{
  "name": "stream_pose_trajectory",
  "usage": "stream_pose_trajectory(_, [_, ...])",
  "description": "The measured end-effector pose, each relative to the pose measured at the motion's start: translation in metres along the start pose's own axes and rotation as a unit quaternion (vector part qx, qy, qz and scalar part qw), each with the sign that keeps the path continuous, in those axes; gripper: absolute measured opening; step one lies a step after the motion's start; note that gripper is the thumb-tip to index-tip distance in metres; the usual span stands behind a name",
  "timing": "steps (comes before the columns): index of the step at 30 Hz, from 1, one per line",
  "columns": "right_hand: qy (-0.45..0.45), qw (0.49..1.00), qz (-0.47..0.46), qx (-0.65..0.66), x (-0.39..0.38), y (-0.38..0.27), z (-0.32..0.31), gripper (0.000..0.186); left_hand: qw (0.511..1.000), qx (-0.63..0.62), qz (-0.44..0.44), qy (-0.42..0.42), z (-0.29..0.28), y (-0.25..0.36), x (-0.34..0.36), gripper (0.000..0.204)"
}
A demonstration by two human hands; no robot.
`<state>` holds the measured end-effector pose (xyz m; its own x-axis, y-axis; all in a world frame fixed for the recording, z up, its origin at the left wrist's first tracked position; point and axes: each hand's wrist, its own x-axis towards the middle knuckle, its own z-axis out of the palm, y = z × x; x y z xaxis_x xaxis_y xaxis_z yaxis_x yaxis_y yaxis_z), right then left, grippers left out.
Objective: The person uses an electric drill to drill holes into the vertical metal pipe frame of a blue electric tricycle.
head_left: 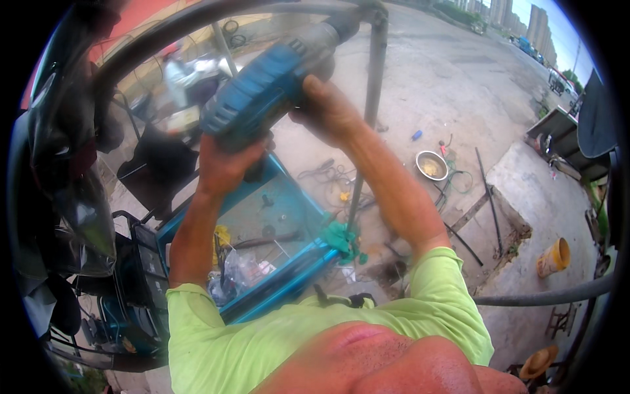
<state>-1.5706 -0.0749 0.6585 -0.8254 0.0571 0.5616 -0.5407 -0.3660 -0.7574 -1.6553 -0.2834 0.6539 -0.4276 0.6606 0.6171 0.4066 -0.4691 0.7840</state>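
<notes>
Raised high in front of me is a blue power drill (259,88) with a grey metal front end. My left hand (230,161) is closed around its rear grip, most of the fingers hidden behind the tool. Toward the front, my right hand (325,108) grips the underside of the body, thumb up near the metal section. The dark nose of the drill lies by the upper corner of a grey metal pipe frame (375,69); whether it touches cannot be made out. Below my arms is a blue cart bed (305,266) with a clear plastic bag (236,272) inside.
Green cloth (338,238) is bunched at a post beside the cart. On the ground to the right are a metal bowl (432,165), loose cables, dark rods (489,203) and a yellow bucket (553,257). A dark pipe (545,297) crosses at lower right. Black sheeting (79,164) hangs left.
</notes>
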Motion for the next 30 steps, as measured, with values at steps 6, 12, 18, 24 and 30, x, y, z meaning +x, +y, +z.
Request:
stream_pose_trajectory(6, [0.017, 1.000, 0.011, -0.010, -0.001, 0.002, 0.002, 0.069, 1.000, -0.009, 0.002, -0.015, -0.002, 0.000, -0.002, 0.037])
stream_pose_trajectory(12, [0.026, 1.000, 0.007, -0.011, -0.005, -0.001, 0.004, 0.065, 1.000, -0.009, 0.009, -0.022, 0.001, 0.000, -0.003, 0.038])
stream_pose_trajectory(18, [0.020, 1.000, 0.009, -0.004, -0.005, 0.000, 0.004, 0.062, 1.000, -0.005, 0.010, -0.010, 0.003, 0.000, -0.005, 0.039])
stream_pose_trajectory(24, [0.026, 0.999, 0.013, -0.019, -0.006, 0.002, 0.005, 0.066, 1.000, -0.010, 0.007, -0.003, 0.005, -0.002, -0.008, 0.037])
stream_pose_trajectory(30, [0.078, 0.994, 0.029, -0.078, -0.012, -0.004, 0.027, 0.078, 1.000, 0.009, 0.016, 0.002, 0.001, -0.016, -0.017, 0.036])
